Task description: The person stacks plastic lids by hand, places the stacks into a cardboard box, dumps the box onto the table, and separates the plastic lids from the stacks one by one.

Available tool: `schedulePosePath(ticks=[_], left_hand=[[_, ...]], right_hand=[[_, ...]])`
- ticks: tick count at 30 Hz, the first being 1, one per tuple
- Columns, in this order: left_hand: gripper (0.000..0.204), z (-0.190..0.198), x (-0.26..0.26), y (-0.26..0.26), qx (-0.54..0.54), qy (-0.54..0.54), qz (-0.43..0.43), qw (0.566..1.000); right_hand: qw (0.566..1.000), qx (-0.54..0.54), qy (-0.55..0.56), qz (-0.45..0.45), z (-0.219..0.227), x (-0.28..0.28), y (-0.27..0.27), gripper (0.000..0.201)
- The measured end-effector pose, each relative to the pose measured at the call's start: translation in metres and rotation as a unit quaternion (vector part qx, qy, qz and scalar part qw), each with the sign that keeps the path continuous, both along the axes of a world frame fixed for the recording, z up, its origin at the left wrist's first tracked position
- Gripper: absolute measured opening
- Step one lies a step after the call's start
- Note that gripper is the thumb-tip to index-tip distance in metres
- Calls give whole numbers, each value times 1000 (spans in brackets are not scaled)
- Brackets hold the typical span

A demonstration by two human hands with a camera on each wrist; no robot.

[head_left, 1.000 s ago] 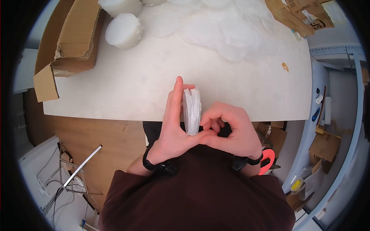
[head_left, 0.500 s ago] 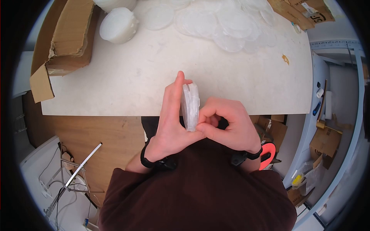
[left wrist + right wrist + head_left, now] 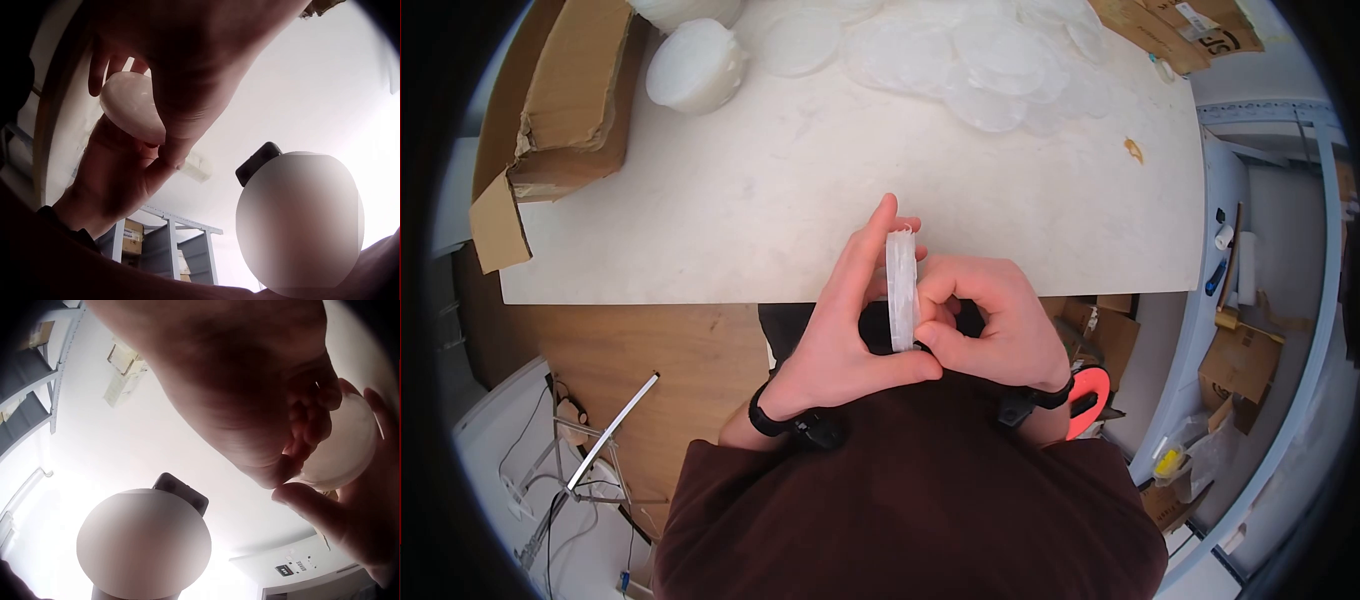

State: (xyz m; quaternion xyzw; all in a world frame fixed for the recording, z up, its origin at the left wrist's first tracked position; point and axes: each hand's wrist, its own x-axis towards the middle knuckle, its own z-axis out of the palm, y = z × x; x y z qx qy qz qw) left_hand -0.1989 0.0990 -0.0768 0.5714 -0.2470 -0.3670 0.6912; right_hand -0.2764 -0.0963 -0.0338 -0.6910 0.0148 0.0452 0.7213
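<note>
A slim stack of round translucent plastic lids (image 3: 902, 290) stands on edge between the two hands, close in front of the body. My left hand (image 3: 835, 335) spans it, fingers at the far rim and thumb along the near rim, with a gap between palm and lids. The right hand (image 3: 1000, 325) pinches the lids' near right edge between thumb and curled fingers. In the left wrist view the pale round face of the lids (image 3: 128, 103) shows between the hands. The right wrist view shows the other face (image 3: 350, 444), partly hidden by the right fingers.
Many loose translucent lids (image 3: 1000, 75) lie spread over the back of the white table (image 3: 800, 220). A round stack (image 3: 695, 65) stands at the back left beside an open cardboard box (image 3: 570, 100). More cardboard (image 3: 1180, 30) sits at the back right; blue-grey shelving (image 3: 1230, 250) stands on the right.
The held lids, earlier with a visible split at the top, now look evenly closed together. My left palm has drawn away from them, and its thumb reaches farther under the near rim.
</note>
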Motion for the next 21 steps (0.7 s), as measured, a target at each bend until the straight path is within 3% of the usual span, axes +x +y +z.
schedulePosePath(ticks=[2,5,10,13,15,17,18,20,21], left_hand=[[141,6,-1,0,-16,108,14,994],[131,4,2,5,-59,156,-9,986],[131,7,6,7,-71,153,50,984],[136,4,10,7,-37,124,122,984],[136,4,11,7,-35,117,117,986],[137,5,10,9,-31,111,115,987],[137,6,9,9,-28,108,115,987],[137,9,9,5,-28,103,115,988],[141,12,8,2,-8,97,122,988]], right_hand=[[1000,-3,-12,7,-3,-1,-3,12],[1000,13,-17,22,-5,-4,-9,13],[998,37,-53,-16,-3,-8,-30,11],[967,111,-79,-214,12,10,-46,8],[953,115,-102,-263,9,33,-66,10],[939,5,-9,-345,5,48,-84,15],[939,5,-13,-344,0,48,-87,15],[925,-161,72,-336,-7,50,-91,18],[926,-161,71,-333,-7,47,-91,18]])
